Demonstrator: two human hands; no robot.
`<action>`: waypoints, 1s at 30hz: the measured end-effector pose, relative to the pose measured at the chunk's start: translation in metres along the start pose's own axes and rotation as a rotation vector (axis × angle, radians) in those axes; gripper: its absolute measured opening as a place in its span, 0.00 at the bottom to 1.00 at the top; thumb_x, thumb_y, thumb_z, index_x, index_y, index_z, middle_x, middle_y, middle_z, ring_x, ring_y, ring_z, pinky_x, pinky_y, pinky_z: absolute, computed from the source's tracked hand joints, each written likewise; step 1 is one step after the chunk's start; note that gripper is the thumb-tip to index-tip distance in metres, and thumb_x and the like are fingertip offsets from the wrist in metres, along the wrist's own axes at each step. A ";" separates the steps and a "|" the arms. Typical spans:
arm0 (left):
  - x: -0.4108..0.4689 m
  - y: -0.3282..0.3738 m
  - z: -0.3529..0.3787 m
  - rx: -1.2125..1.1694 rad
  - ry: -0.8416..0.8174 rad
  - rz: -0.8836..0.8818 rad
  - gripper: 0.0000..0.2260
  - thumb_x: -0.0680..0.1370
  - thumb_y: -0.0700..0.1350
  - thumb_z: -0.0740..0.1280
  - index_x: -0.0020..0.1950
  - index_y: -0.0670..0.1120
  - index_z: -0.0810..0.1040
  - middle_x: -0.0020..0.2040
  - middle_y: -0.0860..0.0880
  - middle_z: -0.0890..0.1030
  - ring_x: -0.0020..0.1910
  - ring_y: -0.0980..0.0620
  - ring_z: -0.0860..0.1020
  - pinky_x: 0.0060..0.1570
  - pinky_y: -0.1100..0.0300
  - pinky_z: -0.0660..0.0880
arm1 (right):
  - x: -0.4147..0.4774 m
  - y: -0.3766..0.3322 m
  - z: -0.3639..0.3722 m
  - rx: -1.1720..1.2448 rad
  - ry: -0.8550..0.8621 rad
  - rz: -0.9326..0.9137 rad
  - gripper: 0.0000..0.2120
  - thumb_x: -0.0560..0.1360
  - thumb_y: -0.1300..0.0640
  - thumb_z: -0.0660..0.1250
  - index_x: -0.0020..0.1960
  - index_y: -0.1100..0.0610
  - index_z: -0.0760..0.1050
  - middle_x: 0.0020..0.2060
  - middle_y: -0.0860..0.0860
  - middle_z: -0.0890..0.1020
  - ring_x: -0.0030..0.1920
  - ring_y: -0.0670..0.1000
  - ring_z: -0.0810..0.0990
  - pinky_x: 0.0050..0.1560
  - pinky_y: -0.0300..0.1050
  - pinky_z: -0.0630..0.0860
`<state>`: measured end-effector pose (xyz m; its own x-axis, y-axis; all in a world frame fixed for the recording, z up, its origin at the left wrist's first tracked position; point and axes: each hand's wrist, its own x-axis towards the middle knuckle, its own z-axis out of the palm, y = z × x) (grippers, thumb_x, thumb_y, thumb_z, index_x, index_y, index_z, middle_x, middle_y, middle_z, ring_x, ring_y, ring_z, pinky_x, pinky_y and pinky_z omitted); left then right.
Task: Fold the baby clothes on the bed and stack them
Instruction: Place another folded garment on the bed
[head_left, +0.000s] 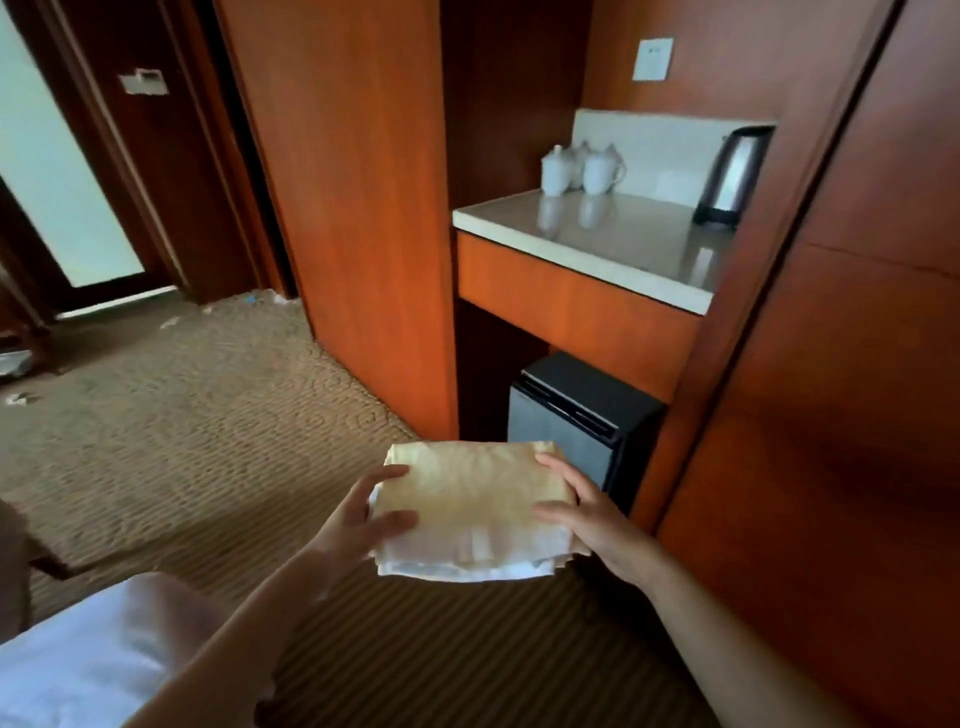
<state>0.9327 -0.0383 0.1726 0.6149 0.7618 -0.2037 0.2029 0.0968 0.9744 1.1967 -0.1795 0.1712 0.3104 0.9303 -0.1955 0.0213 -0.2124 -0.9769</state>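
1. Room noted: patterned carpet (182, 441), wooden wall panels (353, 208).
2. Stack of folded baby clothes (470, 512), cream piece uppermost and white layers beneath, is held in the air over the carpet, apart from the bed (78, 660) at lower left.
3. Its side edges are gripped by the left hand (358, 519) and right hand (587, 514). Two digits of each are spread on top; the rest are hidden underneath.
4. Mini fridge (576, 421) is seen behind the stack. Lidded cups (582, 169) and a kettle (732, 176) stand on the counter (613, 244) above.

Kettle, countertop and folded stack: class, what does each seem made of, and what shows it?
Kettle: probably brushed metal, black plastic trim; streaked sheen.
Countertop: polished stone or lookalike; it mirrors the cups.
Folded stack: soft matte cloth; layered, limp edges.
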 end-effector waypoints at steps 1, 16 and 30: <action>0.001 0.005 0.026 0.010 -0.043 0.002 0.30 0.61 0.52 0.78 0.62 0.59 0.75 0.53 0.40 0.79 0.45 0.47 0.81 0.39 0.54 0.78 | -0.019 0.004 -0.021 0.020 0.047 0.013 0.27 0.72 0.59 0.72 0.63 0.34 0.71 0.69 0.41 0.68 0.64 0.43 0.72 0.66 0.48 0.73; -0.049 0.013 0.416 0.051 -0.558 0.007 0.23 0.74 0.35 0.72 0.64 0.55 0.74 0.59 0.47 0.76 0.55 0.46 0.79 0.43 0.60 0.80 | -0.341 0.084 -0.271 0.123 0.634 0.137 0.29 0.71 0.62 0.73 0.65 0.39 0.72 0.60 0.44 0.72 0.58 0.50 0.77 0.51 0.47 0.81; -0.115 0.018 0.674 0.176 -0.924 0.109 0.23 0.74 0.35 0.71 0.66 0.53 0.73 0.59 0.51 0.75 0.52 0.54 0.77 0.43 0.64 0.79 | -0.553 0.145 -0.386 0.282 1.059 0.142 0.26 0.72 0.66 0.72 0.64 0.43 0.73 0.62 0.46 0.73 0.56 0.47 0.77 0.46 0.39 0.78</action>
<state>1.3788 -0.5561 0.1492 0.9820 -0.0549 -0.1805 0.1744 -0.1006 0.9795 1.3947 -0.8397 0.1711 0.9524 0.1472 -0.2671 -0.2550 -0.0961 -0.9622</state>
